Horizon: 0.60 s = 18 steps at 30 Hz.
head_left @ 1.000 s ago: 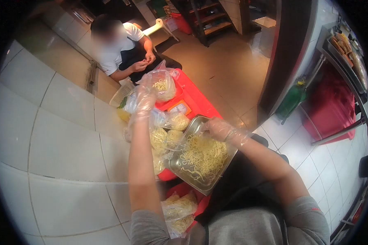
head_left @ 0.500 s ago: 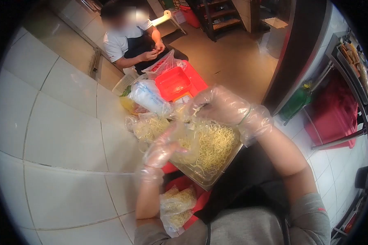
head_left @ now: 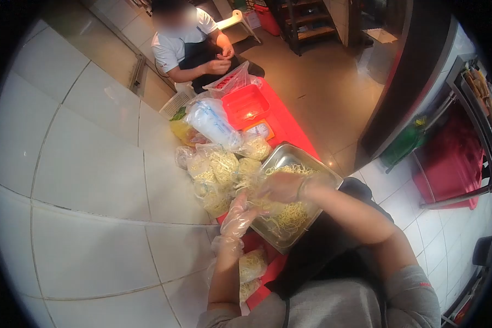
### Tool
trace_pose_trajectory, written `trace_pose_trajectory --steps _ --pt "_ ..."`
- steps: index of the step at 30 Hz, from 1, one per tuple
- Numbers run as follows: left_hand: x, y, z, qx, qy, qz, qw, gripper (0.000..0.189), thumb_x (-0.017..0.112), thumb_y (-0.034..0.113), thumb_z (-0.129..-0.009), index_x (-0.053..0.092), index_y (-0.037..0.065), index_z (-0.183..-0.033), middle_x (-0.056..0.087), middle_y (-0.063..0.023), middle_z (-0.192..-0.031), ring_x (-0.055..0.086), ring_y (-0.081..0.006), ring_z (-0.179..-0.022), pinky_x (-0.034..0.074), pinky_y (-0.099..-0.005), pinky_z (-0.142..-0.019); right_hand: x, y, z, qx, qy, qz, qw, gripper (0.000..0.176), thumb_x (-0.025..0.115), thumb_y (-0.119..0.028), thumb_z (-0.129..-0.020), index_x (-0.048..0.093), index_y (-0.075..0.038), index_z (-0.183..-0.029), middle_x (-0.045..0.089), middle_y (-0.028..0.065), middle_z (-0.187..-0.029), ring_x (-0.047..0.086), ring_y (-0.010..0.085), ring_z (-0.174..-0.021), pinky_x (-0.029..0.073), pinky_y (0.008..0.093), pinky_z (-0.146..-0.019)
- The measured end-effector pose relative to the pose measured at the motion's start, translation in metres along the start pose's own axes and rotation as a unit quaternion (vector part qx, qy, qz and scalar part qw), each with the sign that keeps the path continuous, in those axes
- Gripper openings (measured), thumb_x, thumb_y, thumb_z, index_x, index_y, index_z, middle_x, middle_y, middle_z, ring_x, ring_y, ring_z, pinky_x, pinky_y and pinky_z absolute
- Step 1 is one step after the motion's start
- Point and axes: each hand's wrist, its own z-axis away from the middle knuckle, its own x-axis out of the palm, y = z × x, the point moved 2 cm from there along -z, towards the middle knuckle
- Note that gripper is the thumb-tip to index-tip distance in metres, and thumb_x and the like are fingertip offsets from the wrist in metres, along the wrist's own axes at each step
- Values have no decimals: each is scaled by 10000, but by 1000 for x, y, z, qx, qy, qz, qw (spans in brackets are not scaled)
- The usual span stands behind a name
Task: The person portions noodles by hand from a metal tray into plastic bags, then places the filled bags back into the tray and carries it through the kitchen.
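Note:
My left hand [head_left: 236,220], in a clear plastic glove, is at the left edge of a metal tray [head_left: 279,152]. Its thumb and fingers are around a thin clear plastic bag [head_left: 251,192], whose outline is hard to make out. Reaching over the tray from the right, my right hand [head_left: 283,187] is smeared by motion, and its fingers cannot be made out. Pale yellow noodles [head_left: 290,218] lie loose in the tray below and around it. Several bags of noodles [head_left: 223,167] are heaped just beyond my left hand.
A red basket [head_left: 246,106], a dial scale [head_left: 261,129] and a white plastic bundle [head_left: 210,124] stand farther along the red table [head_left: 290,123]. A co-worker [head_left: 194,52] sits at its far end. More bagged noodles [head_left: 252,266] are below the tray. A tiled wall [head_left: 93,164] borders the left.
My right hand has come down from above the tray's far end to the noodles. My left hand has shifted slightly down. The whole view has moved, showing more of the bagged noodles.

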Motion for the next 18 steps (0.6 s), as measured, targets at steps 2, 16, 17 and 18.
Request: trace_pose_trajectory --steps 2,16,17,18 --pt "-2 -5 -3 48 -5 -41 998 590 635 -71 -768 446 -63 -1327 606 -106 -1150 604 -176 -1034 494 -311 -899 -35 -11 13 13 1 -32 999 223 579 -93 -829 710 -60 -1006 692 169 -1046 659 303 -987 501 401 -881" --pt "-4 -18 -7 121 -29 -125 984 408 543 -60 -854 503 -104 -1258 445 -152 -1373 595 -214 -1046 578 -355 -831 18 73 0 22 29 -165 986 753 694 -64 -746 393 -92 -1436 596 166 -1249 599 263 -1118 475 344 -959" --pt "-2 -15 -6 123 -32 -121 984 413 538 -62 -853 499 -105 -1262 443 -155 -1376 595 -217 -1049 578 -355 -829 6 58 1 -15 32 -176 984 718 667 -43 -755 416 -102 -1426 597 153 -1252 597 258 -1121 478 346 -954" --pt "0 -13 -6 126 -34 -116 985 417 534 -63 -853 495 -107 -1266 441 -158 -1379 595 -219 -1052 579 -354 -828 8 55 -3 -27 38 -164 985 605 634 -25 -765 524 -121 -1351 618 109 -1225 609 236 -1085 495 355 -915"
